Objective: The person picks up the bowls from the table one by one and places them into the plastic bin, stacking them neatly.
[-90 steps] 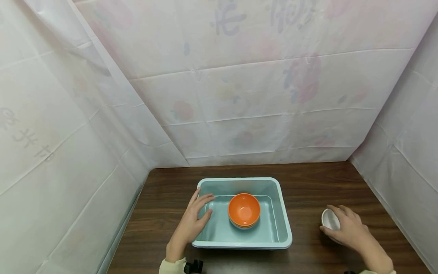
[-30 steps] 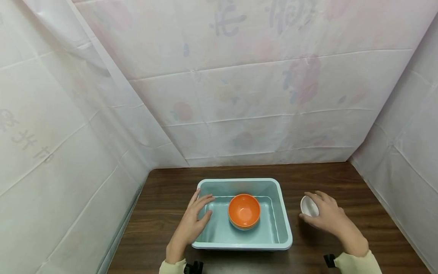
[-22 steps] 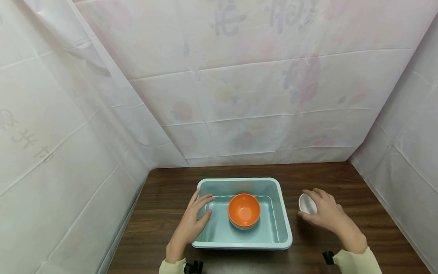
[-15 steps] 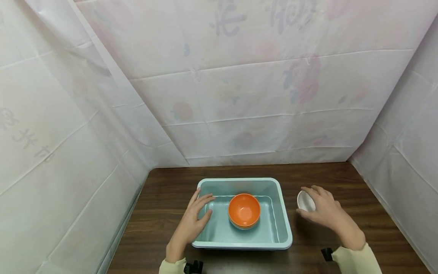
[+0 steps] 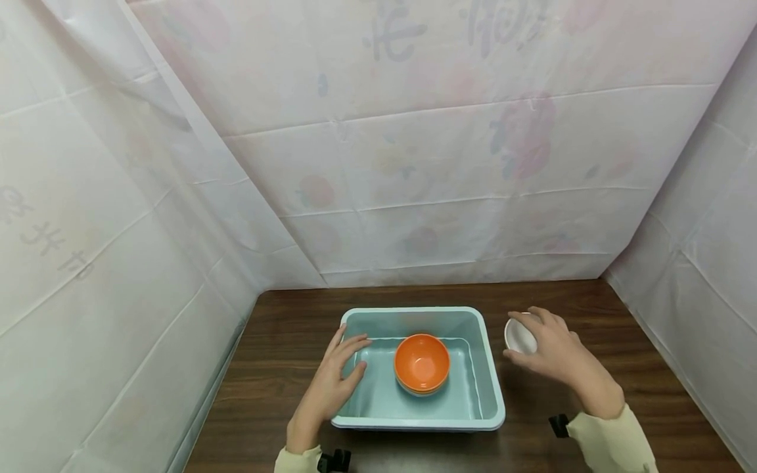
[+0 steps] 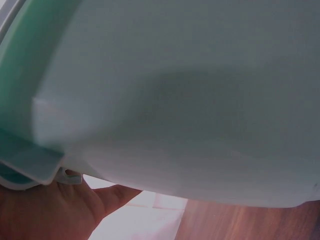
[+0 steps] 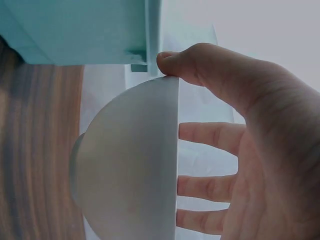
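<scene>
A light-blue plastic basin (image 5: 416, 424) rests on the table, holding an orange bowl (image 5: 422, 361) stacked over at least one paler bowl. My left hand (image 5: 331, 381) lies over the basin's left rim with its fingers spread; the left wrist view shows mostly the basin's outer wall (image 6: 200, 125) with the hand (image 6: 55, 210) at its edge. To the right of the basin, my right hand (image 5: 552, 348) pinches a white bowl (image 5: 519, 337) by its rim, thumb on one side and fingers on the other. In the right wrist view that bowl (image 7: 130, 160) shows its rounded outside and foot.
The dark wooden table (image 5: 296, 315) reaches back to a pale printed cloth (image 5: 449, 164) hung behind it. More cloth hangs along the left (image 5: 118, 263) and right sides. In the right wrist view the basin's outer wall (image 7: 80, 30) stands close beside the white bowl.
My right hand has carried the white bowl leftward and farther back, from the table's right side toward the basin. The left hand, basin and orange bowl have stayed put.
</scene>
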`<control>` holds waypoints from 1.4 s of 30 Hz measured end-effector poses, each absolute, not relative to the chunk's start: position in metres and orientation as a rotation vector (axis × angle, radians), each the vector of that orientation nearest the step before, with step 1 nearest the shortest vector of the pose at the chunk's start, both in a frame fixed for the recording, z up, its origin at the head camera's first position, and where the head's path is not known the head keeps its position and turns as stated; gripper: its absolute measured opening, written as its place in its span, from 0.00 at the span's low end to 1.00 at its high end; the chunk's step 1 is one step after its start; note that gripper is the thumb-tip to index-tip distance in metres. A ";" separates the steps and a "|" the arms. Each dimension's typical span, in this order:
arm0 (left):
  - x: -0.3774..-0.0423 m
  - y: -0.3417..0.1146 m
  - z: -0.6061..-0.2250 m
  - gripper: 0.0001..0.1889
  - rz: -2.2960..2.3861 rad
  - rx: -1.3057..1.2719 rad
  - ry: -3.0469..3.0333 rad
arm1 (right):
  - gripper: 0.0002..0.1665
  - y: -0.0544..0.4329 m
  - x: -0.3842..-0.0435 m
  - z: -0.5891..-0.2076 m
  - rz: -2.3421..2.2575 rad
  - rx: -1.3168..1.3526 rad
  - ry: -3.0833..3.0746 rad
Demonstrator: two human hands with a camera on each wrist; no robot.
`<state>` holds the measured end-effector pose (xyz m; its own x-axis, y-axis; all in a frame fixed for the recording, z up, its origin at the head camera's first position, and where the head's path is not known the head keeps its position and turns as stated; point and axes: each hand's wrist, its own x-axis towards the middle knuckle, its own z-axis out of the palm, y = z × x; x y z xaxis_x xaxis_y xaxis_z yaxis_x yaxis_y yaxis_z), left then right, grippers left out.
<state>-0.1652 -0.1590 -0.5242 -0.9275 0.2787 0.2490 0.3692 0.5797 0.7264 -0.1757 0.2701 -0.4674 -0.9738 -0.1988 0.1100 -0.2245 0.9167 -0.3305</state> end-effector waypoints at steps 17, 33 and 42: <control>-0.166 -0.159 -0.526 0.20 -1.272 -0.568 -2.683 | 0.45 0.251 -0.188 -0.441 0.520 0.376 -2.983; -0.166 -0.160 -0.527 0.20 -1.266 -0.577 -2.677 | 0.43 0.229 -0.195 -0.421 0.498 0.469 -2.974; -0.166 -0.159 -0.527 0.20 -1.257 -0.583 -2.675 | 0.42 0.213 -0.199 -0.419 0.525 0.530 -2.952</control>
